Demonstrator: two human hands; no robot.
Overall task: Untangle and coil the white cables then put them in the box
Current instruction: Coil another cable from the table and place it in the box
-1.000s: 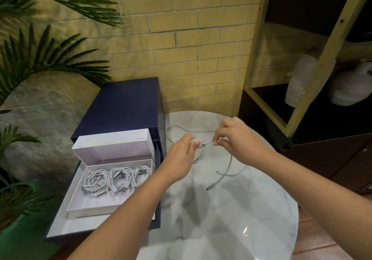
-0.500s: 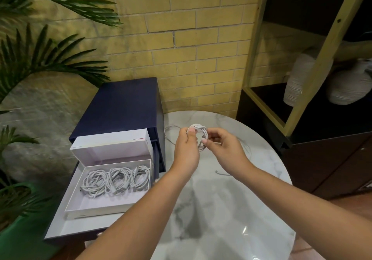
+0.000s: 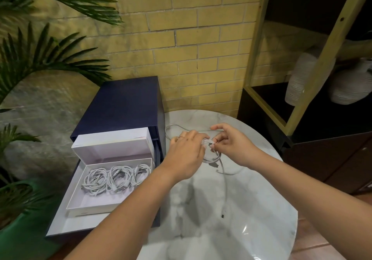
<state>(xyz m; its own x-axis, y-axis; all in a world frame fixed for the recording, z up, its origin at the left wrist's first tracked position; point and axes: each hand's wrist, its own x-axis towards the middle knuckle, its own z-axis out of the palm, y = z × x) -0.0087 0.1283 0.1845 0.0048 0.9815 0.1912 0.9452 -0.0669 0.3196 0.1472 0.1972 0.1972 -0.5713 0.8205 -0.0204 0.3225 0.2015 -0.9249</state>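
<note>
Over the round marble table (image 3: 261,209), my left hand (image 3: 186,152) grips a small coil of white cable (image 3: 210,155), back of the hand up. My right hand (image 3: 231,145) pinches the same cable at the top of the coil. A loose tail of the cable (image 3: 225,191) trails toward me, its plug lying on the table. A thinner stretch of white cable (image 3: 171,128) lies on the table behind my left hand. The open white box (image 3: 88,209) on the left holds three coiled white cables (image 3: 116,178).
The box sits in the pulled-out drawer of a dark blue cabinet (image 3: 122,102) beside the table. Palm leaves (image 3: 36,58) hang at the left. A dark shelf unit (image 3: 322,119) with white vases stands at the right, a brick wall behind.
Both hands have dropped lower over the table. The coil hangs lower between them, and a long tail of cable now lies stretched toward me.
</note>
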